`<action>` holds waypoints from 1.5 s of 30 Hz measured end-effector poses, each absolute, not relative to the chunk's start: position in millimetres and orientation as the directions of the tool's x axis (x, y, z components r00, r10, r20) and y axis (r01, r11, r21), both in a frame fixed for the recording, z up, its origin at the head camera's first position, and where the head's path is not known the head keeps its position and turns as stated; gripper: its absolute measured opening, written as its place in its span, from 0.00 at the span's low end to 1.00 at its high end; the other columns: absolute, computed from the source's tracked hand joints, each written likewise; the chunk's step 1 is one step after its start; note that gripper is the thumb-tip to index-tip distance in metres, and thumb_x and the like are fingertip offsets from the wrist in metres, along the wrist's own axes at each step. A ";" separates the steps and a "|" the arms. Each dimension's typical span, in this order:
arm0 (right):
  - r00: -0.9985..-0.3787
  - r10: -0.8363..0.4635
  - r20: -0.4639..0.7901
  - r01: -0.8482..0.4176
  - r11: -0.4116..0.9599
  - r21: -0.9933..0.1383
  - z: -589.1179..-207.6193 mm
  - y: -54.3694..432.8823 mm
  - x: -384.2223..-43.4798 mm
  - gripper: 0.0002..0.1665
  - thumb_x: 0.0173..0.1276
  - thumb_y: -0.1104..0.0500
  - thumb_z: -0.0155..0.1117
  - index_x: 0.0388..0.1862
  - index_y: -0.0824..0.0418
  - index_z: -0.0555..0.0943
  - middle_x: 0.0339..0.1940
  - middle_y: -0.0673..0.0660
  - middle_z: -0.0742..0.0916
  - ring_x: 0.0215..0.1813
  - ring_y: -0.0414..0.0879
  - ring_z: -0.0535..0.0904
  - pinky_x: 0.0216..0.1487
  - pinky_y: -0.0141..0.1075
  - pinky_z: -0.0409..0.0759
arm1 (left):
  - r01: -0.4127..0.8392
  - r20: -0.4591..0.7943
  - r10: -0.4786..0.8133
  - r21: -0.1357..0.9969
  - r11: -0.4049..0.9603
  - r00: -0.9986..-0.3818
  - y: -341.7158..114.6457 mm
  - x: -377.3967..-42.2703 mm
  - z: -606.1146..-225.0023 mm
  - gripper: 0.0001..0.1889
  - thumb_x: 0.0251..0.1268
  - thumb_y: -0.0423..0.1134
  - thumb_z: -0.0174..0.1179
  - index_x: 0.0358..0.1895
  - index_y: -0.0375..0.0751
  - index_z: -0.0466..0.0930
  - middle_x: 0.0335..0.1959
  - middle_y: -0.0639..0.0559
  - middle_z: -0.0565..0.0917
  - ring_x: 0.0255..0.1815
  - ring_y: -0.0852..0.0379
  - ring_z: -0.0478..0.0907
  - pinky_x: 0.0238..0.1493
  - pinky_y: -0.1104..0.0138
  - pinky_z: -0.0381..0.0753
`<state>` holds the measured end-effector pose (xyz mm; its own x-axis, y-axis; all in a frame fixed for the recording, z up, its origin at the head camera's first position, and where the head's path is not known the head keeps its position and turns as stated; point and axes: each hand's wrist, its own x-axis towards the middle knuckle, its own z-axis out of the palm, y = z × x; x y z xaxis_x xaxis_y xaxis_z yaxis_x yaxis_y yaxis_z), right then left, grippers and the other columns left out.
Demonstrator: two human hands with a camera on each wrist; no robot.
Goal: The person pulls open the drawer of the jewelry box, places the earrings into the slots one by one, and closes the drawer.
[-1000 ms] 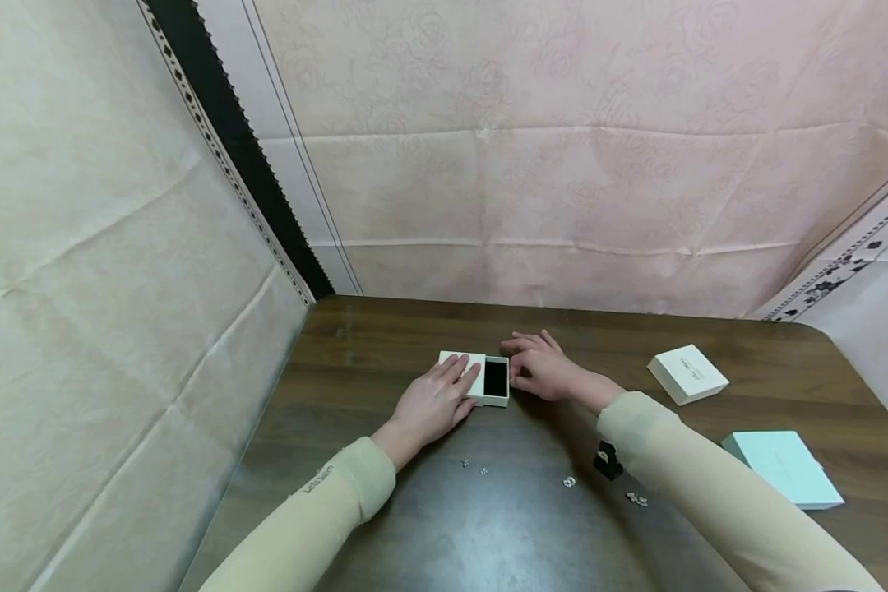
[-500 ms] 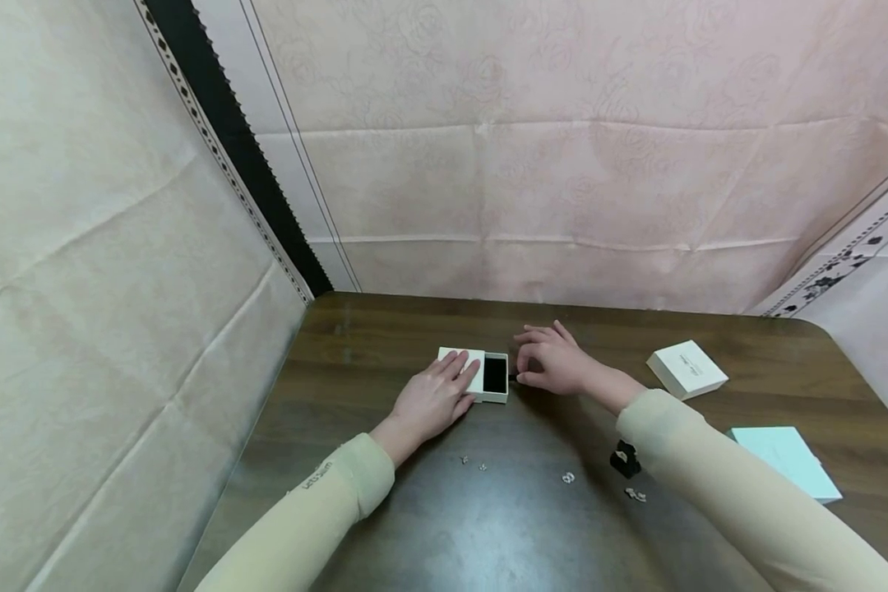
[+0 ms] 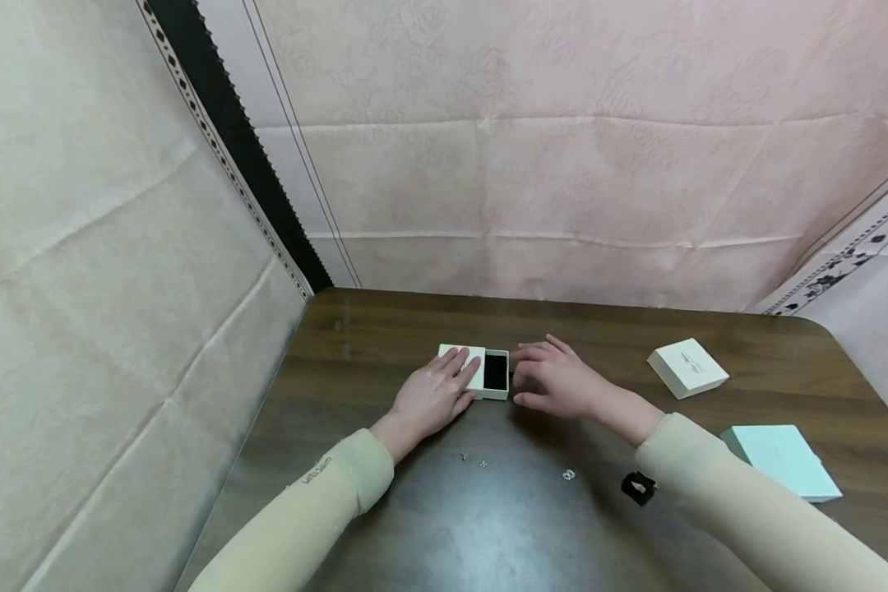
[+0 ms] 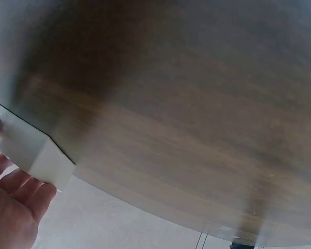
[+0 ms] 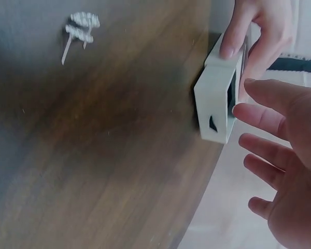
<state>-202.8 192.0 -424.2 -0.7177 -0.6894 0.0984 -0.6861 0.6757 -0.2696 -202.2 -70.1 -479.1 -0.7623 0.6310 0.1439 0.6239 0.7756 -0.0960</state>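
A small white drawer-style box (image 3: 496,393) lies on the wooden table, its tray partly slid out to the right and showing a black inside. My left hand (image 3: 432,393) holds the box's outer sleeve (image 4: 51,165), fingers over the top and thumb along the near side. Just off the tray's right end is my right hand (image 3: 558,382), its fingers loosely bent and apart with nothing between them. In the right wrist view a dark crescent-shaped tab or slot (image 5: 213,123) shows on the tray's end.
Glittering earrings with thin posts (image 5: 82,32) lie nearer on the table, with other tiny pieces (image 3: 483,464) to their left. A white box (image 3: 688,368) and a mint-green box (image 3: 784,462) stand at the right. A small black item (image 3: 639,487) shows beside the right sleeve.
My right hand has drawn slightly right and away from the tray's end, its pinched fingers now loosened, and its forearm has shifted right. The left hand and box have stayed in place.
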 end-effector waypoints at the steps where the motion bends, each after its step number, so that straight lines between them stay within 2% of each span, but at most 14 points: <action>1: -0.714 -0.693 0.097 -0.689 0.673 -0.268 -423.9 191.4 -199.8 0.06 0.70 0.56 0.77 0.38 0.54 0.86 0.66 0.66 0.86 0.73 0.66 0.76 0.76 0.75 0.60 | 0.624 0.140 0.630 -0.093 0.776 -0.763 -69.9 -202.1 -479.2 0.32 0.83 0.56 0.58 0.81 0.46 0.70 0.79 0.43 0.73 0.79 0.48 0.72 0.75 0.58 0.74; 9: -0.693 -0.713 0.111 -0.713 0.653 -0.255 -422.0 185.3 -179.1 0.07 0.70 0.54 0.77 0.39 0.54 0.87 0.63 0.63 0.87 0.69 0.63 0.79 0.76 0.73 0.62 | 0.630 0.148 0.640 -0.112 0.769 -0.754 -69.2 -203.0 -479.1 0.33 0.82 0.56 0.58 0.82 0.46 0.70 0.79 0.43 0.74 0.78 0.48 0.72 0.73 0.58 0.76; 18: -0.642 -0.755 0.134 -0.762 0.610 -0.218 -428.4 174.4 -163.0 0.10 0.71 0.54 0.77 0.45 0.57 0.88 0.49 0.56 0.89 0.58 0.57 0.83 0.73 0.69 0.70 | 0.636 0.167 0.646 -0.119 0.763 -0.744 -71.0 -203.9 -478.9 0.32 0.82 0.55 0.59 0.80 0.45 0.71 0.77 0.42 0.75 0.78 0.47 0.74 0.73 0.58 0.76; 25: -0.615 -0.779 0.127 -0.787 0.595 -0.161 -433.9 164.6 -151.0 0.13 0.70 0.52 0.77 0.47 0.57 0.89 0.50 0.55 0.89 0.59 0.56 0.82 0.74 0.66 0.71 | 0.638 0.155 0.653 -0.136 0.758 -0.742 -70.8 -205.6 -478.7 0.32 0.83 0.56 0.58 0.81 0.46 0.70 0.78 0.42 0.74 0.78 0.47 0.73 0.74 0.58 0.76; 38: -0.564 -0.811 0.154 -0.826 0.552 -0.117 -451.5 144.7 -138.0 0.12 0.70 0.50 0.78 0.46 0.54 0.91 0.44 0.50 0.87 0.54 0.50 0.81 0.75 0.62 0.72 | 0.638 0.114 0.645 -0.094 0.765 -0.756 -69.3 -206.8 -475.2 0.32 0.84 0.55 0.57 0.82 0.46 0.68 0.80 0.42 0.72 0.80 0.47 0.71 0.75 0.58 0.75; 45: -0.537 -0.830 0.151 -0.842 0.538 -0.041 -462.0 134.7 -136.6 0.12 0.71 0.48 0.77 0.46 0.52 0.91 0.44 0.48 0.86 0.54 0.49 0.81 0.71 0.54 0.77 | 0.637 0.102 0.642 -0.082 0.767 -0.760 -70.2 -205.0 -473.1 0.32 0.85 0.54 0.56 0.82 0.45 0.68 0.80 0.42 0.71 0.80 0.47 0.70 0.76 0.58 0.73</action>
<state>-136.6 134.7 -462.0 -0.5372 -0.8298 0.1514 -0.8421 0.5377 -0.0408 -205.0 -70.2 -473.1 -0.7601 0.6418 0.1017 0.6365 0.7669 -0.0820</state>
